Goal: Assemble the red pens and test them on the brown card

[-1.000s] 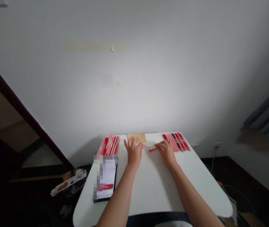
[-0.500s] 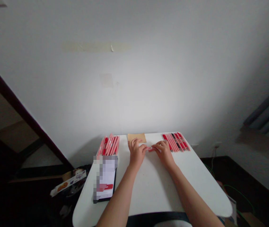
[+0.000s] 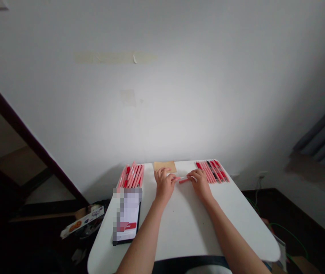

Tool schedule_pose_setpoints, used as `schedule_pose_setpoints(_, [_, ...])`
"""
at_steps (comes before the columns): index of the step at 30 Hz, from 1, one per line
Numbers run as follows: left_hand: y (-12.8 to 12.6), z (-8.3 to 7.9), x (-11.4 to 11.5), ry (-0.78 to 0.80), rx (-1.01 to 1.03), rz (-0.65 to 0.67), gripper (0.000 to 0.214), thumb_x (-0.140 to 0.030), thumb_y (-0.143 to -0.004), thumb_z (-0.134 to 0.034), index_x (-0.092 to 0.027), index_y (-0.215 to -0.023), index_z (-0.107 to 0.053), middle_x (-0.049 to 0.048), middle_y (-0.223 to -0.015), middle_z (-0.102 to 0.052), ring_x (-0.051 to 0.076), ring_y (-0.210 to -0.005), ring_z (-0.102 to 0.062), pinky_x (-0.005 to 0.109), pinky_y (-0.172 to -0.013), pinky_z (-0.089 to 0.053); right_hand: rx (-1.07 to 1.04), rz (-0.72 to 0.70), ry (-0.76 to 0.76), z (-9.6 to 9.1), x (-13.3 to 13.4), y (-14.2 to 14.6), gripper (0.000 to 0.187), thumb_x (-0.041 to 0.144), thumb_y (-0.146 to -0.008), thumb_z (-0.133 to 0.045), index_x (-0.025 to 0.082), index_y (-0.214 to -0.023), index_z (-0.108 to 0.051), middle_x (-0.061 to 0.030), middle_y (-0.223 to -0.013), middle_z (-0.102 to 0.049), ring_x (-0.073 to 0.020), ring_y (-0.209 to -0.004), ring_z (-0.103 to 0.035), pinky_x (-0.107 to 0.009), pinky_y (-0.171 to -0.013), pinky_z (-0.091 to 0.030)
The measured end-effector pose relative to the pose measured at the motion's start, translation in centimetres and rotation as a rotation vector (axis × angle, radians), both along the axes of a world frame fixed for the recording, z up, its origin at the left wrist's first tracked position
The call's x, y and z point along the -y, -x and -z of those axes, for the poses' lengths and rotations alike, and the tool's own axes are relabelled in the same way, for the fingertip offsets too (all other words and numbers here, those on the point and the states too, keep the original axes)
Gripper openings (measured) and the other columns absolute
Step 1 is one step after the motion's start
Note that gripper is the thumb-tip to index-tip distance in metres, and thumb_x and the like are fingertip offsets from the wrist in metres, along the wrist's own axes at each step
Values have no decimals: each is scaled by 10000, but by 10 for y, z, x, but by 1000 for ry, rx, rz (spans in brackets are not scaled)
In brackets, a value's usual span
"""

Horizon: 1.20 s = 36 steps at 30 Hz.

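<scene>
We read the bench (image 3: 185, 228) as a dial, centred on its middle, with twelve o'clock at the wall (image 3: 168, 114). At eleven, our left hand (image 3: 164, 184) pinches a short pink piece (image 3: 177, 179) between thumb and fingertips. At one, our right hand (image 3: 200, 183) has its fingertips closed on the end of a thin pale stick (image 3: 184, 177), which bridges the gap between the hands near twelve. Just on its six o'clock side is a pink tube (image 3: 183, 181), running under the right hand; we cannot tell whether we grip the tube too or merely cover it.

The likeliest trouble, we judge, is misalignment: with only fingertips steadying so slender a stick, a small tilt of either hand could bend it or make it snag on the pink piece. Too light a pinch might let either part slip. If the pink tube is loose, a shift of the right hand could roll it towards six.

At half past ten, the heap of pens (image 3: 133, 177) overlaps untidily, so a knock could set it sliding. The row of pens (image 3: 213, 171) lies right beside our right hand; a careless swing might scatter it. The device (image 3: 132, 213) at nine could be nudged by our left forearm (image 3: 146, 232).
</scene>
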<state>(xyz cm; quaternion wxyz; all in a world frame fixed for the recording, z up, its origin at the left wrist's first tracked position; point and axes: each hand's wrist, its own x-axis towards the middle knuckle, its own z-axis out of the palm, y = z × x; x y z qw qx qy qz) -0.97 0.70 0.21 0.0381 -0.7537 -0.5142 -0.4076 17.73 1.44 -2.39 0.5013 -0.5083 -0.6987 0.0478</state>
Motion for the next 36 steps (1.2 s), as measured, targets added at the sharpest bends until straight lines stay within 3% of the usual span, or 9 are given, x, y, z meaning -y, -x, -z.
schedule_pose_setpoints(7, [1,3,-4,65,55,-36,178,-424,-784,-644,-271,-809,-733,60,-1147,-601,235,-1145,-472,485,-1041,-335,-81,32,24,0,-1,0,301,342,-884,-490,193,-775,-728,-107,-889,-629,-251,-938,-515,-440,-868,-421])
schedule_pose_setpoints(21, [1,7,-7,99,131,-49,176,-445,-757,-670,-288,-755,-748,48,-1185,-593,237,-1183,-455,465,-1049,-325,-37,30,36,4,-2,2,359,450,-906,-483,226,-824,-751,-102,-891,-625,-262,-968,-489,-444,-884,-411])
schedule_pose_setpoints(27, [-1,4,-5,154,169,-111,176,-452,-736,-688,-289,-754,-751,57,-1212,-581,261,-1217,-425,524,-1053,-305,-19,60,21,1,0,-1,382,481,-914,-460,241,-881,-755,-99,-908,-622,-253,-940,-504,-437,-857,-413])
schedule_pose_setpoints(36, [-1,2,-5,113,199,-176,151,-447,-721,-705,-308,-753,-754,51,-1170,-599,256,-1165,-469,498,-1031,-324,-2,113,30,4,-2,-4,352,367,-935,-432,224,-1116,-697,-102,-937,-618,-243,-938,-491,-428,-865,-416])
